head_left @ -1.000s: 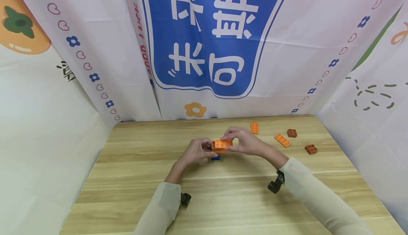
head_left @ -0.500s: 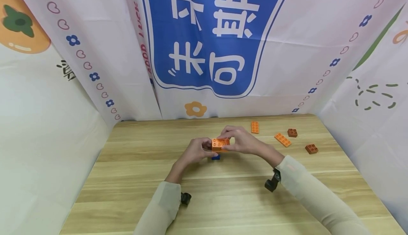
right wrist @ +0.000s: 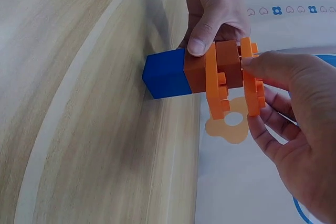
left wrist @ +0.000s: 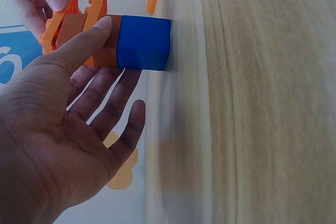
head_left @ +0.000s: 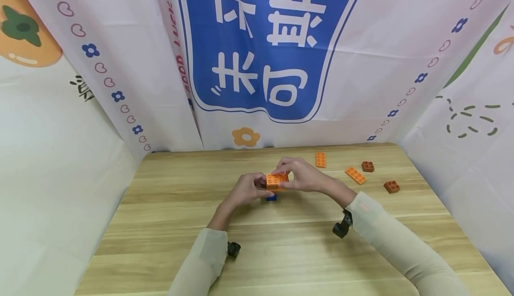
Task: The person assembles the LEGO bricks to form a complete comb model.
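Note:
Near the back middle of the table stands a toy brick stack. A blue brick (right wrist: 167, 74) is lowest, then a brown brick (right wrist: 195, 73), an orange 2x4 plate (right wrist: 213, 85) jutting out sideways, and another brown brick (right wrist: 228, 69). My left hand (head_left: 250, 187) pinches the stack at the lower brown brick, thumb on the near side and fingers behind. With thumb and fingers, my right hand (head_left: 304, 176) holds a second orange plate (right wrist: 251, 80) at the stack's top, studs up. In the left wrist view this plate (left wrist: 51, 31) lies slightly slanted against the upper brown brick (left wrist: 72, 28).
To the right on the wooden table (head_left: 257, 251) lie two loose orange plates, one (head_left: 320, 160) near the back edge and one (head_left: 355, 175) angled. Two brown bricks (head_left: 367, 166) (head_left: 391, 187) lie farther right. A printed cloth (head_left: 217, 131) hangs behind the table.
My right hand has moved left with the orange plate, which now covers the brown brick's studs that showed at its left end. My left hand has stayed in place on the stack.

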Demonstrator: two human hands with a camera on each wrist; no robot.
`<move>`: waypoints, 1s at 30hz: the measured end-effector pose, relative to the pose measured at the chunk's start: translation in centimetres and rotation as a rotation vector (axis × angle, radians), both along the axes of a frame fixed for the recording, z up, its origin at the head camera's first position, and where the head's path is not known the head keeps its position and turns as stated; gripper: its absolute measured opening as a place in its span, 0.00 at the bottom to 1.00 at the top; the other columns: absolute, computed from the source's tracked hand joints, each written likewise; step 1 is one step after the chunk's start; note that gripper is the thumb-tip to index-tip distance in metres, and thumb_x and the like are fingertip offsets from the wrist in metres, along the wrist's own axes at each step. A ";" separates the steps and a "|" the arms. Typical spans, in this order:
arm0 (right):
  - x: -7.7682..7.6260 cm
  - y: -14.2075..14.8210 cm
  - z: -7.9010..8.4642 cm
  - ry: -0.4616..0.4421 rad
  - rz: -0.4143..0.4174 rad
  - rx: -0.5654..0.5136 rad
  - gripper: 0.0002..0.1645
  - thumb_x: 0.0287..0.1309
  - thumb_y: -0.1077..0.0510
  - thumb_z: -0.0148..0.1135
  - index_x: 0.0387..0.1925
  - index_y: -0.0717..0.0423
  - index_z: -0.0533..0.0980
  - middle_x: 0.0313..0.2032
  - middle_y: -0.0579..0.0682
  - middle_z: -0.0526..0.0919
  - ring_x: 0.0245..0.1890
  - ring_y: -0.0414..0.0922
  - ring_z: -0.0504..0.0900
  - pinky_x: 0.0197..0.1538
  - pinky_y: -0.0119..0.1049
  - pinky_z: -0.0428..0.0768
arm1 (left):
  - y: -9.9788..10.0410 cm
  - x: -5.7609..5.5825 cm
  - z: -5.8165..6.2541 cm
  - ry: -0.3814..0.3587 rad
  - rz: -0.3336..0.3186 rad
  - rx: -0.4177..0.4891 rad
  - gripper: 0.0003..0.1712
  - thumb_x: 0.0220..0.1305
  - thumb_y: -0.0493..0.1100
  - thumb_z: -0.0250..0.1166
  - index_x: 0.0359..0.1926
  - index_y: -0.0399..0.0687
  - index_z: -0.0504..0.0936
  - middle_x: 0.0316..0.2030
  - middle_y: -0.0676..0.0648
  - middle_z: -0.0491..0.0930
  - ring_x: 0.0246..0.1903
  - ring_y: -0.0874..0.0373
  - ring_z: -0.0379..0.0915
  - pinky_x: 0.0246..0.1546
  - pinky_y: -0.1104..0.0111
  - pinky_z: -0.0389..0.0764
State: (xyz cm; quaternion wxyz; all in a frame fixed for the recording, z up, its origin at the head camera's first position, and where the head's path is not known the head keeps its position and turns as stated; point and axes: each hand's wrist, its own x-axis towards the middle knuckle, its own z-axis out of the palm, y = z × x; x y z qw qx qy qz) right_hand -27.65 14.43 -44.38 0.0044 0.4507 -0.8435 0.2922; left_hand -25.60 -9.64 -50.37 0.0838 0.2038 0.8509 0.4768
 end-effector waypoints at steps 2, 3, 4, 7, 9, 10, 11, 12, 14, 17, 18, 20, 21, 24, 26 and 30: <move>0.0 -0.1 0.0 0.007 0.003 -0.005 0.18 0.59 0.59 0.79 0.52 0.56 0.88 0.44 0.47 0.87 0.41 0.40 0.84 0.46 0.37 0.86 | 0.0 0.0 0.0 0.004 -0.004 0.002 0.14 0.60 0.39 0.81 0.44 0.44 0.87 0.40 0.50 0.90 0.38 0.61 0.85 0.44 0.67 0.87; 0.0 -0.1 0.0 0.011 0.003 -0.009 0.17 0.60 0.58 0.79 0.51 0.56 0.89 0.44 0.47 0.87 0.41 0.40 0.84 0.46 0.37 0.86 | 0.0 -0.1 0.0 0.006 -0.005 0.004 0.13 0.60 0.39 0.81 0.43 0.44 0.87 0.40 0.50 0.90 0.38 0.61 0.85 0.44 0.67 0.87; 0.0 -0.2 0.0 0.015 0.003 -0.013 0.17 0.61 0.57 0.79 0.50 0.57 0.89 0.43 0.47 0.87 0.41 0.40 0.84 0.46 0.38 0.87 | 0.0 -0.1 0.0 0.007 -0.007 0.005 0.13 0.60 0.39 0.81 0.43 0.44 0.87 0.39 0.50 0.90 0.39 0.61 0.85 0.44 0.67 0.87; 0.0 -0.4 0.0 0.033 -0.006 -0.024 0.15 0.63 0.54 0.78 0.48 0.56 0.89 0.42 0.47 0.88 0.42 0.41 0.85 0.47 0.38 0.87 | 0.1 -0.1 0.0 0.010 -0.009 0.011 0.13 0.59 0.38 0.81 0.43 0.44 0.87 0.39 0.50 0.90 0.39 0.61 0.86 0.44 0.68 0.87; 0.0 -0.6 0.0 0.042 -0.020 -0.024 0.14 0.63 0.54 0.78 0.47 0.56 0.89 0.42 0.47 0.88 0.42 0.41 0.85 0.47 0.36 0.86 | 0.1 -0.2 0.0 0.011 -0.010 0.012 0.13 0.59 0.38 0.81 0.43 0.44 0.87 0.39 0.50 0.90 0.39 0.61 0.86 0.44 0.68 0.86; 0.0 -0.6 0.0 0.046 -0.026 -0.023 0.13 0.63 0.54 0.78 0.46 0.55 0.89 0.42 0.46 0.88 0.42 0.41 0.85 0.47 0.36 0.86 | 0.1 -0.1 0.1 0.012 -0.010 0.010 0.13 0.59 0.37 0.81 0.42 0.44 0.87 0.39 0.50 0.90 0.39 0.60 0.86 0.44 0.68 0.86; 0.0 -0.7 0.0 0.047 -0.031 -0.021 0.13 0.63 0.54 0.78 0.46 0.55 0.89 0.41 0.46 0.88 0.41 0.41 0.85 0.47 0.35 0.86 | 0.1 -0.1 0.1 0.012 -0.010 0.010 0.13 0.59 0.38 0.81 0.42 0.44 0.88 0.39 0.50 0.90 0.39 0.61 0.86 0.44 0.68 0.86; 0.1 -0.7 -0.1 0.047 -0.035 -0.021 0.13 0.62 0.54 0.78 0.46 0.55 0.89 0.41 0.46 0.88 0.41 0.41 0.85 0.47 0.35 0.86 | 0.2 -0.1 0.1 0.012 -0.012 0.008 0.13 0.59 0.38 0.81 0.42 0.44 0.87 0.39 0.50 0.90 0.39 0.60 0.86 0.44 0.68 0.86; 0.2 -0.8 0.0 0.043 -0.046 -0.015 0.13 0.61 0.54 0.79 0.45 0.55 0.90 0.40 0.46 0.88 0.40 0.41 0.84 0.46 0.35 0.86 | 0.2 0.0 0.1 0.012 -0.012 0.004 0.13 0.59 0.38 0.81 0.43 0.44 0.87 0.39 0.50 0.90 0.39 0.60 0.86 0.44 0.68 0.87; 0.3 -0.9 -0.1 0.043 -0.058 -0.006 0.12 0.62 0.54 0.79 0.45 0.54 0.90 0.40 0.46 0.88 0.40 0.41 0.84 0.46 0.35 0.85 | 0.2 0.0 0.1 0.013 -0.011 -0.001 0.13 0.59 0.38 0.81 0.43 0.44 0.87 0.39 0.50 0.90 0.39 0.60 0.86 0.44 0.68 0.87; 0.3 -0.9 -0.1 0.045 -0.063 -0.003 0.12 0.62 0.54 0.79 0.44 0.54 0.90 0.40 0.45 0.87 0.40 0.41 0.84 0.46 0.35 0.85 | 0.2 0.0 0.1 0.014 -0.009 -0.003 0.13 0.59 0.38 0.81 0.43 0.44 0.87 0.40 0.49 0.90 0.39 0.60 0.86 0.44 0.68 0.87; 0.3 -0.9 0.0 0.048 -0.068 0.003 0.12 0.62 0.54 0.79 0.44 0.54 0.90 0.39 0.45 0.87 0.39 0.40 0.83 0.45 0.35 0.85 | 0.2 0.0 0.0 0.019 -0.005 -0.004 0.13 0.59 0.38 0.81 0.43 0.44 0.87 0.40 0.50 0.90 0.39 0.61 0.85 0.44 0.68 0.87; 0.3 -0.9 0.0 0.049 -0.068 0.004 0.12 0.62 0.54 0.79 0.44 0.55 0.90 0.39 0.45 0.87 0.39 0.40 0.83 0.44 0.35 0.85 | 0.2 0.0 0.0 0.022 -0.003 -0.005 0.13 0.59 0.38 0.81 0.43 0.44 0.87 0.40 0.50 0.90 0.39 0.61 0.85 0.44 0.68 0.87; 0.3 -1.0 0.2 0.052 -0.067 0.017 0.12 0.62 0.55 0.78 0.45 0.56 0.90 0.39 0.46 0.87 0.38 0.40 0.83 0.43 0.35 0.84 | 0.2 0.0 0.0 0.029 -0.001 -0.006 0.13 0.59 0.38 0.81 0.43 0.44 0.87 0.40 0.50 0.90 0.39 0.61 0.86 0.44 0.68 0.87; 0.3 -1.0 0.3 0.052 -0.068 0.029 0.12 0.63 0.55 0.78 0.45 0.57 0.90 0.39 0.47 0.88 0.38 0.41 0.83 0.42 0.35 0.84 | 0.2 0.0 0.0 0.031 -0.003 -0.004 0.13 0.59 0.38 0.81 0.43 0.44 0.87 0.40 0.49 0.90 0.39 0.60 0.86 0.44 0.67 0.87; 0.2 -1.2 0.4 0.041 -0.070 0.041 0.13 0.62 0.55 0.78 0.45 0.58 0.90 0.39 0.48 0.88 0.37 0.42 0.83 0.42 0.33 0.83 | 0.0 -0.1 0.1 0.028 -0.014 0.002 0.13 0.59 0.38 0.81 0.43 0.44 0.87 0.40 0.49 0.90 0.40 0.60 0.86 0.44 0.67 0.87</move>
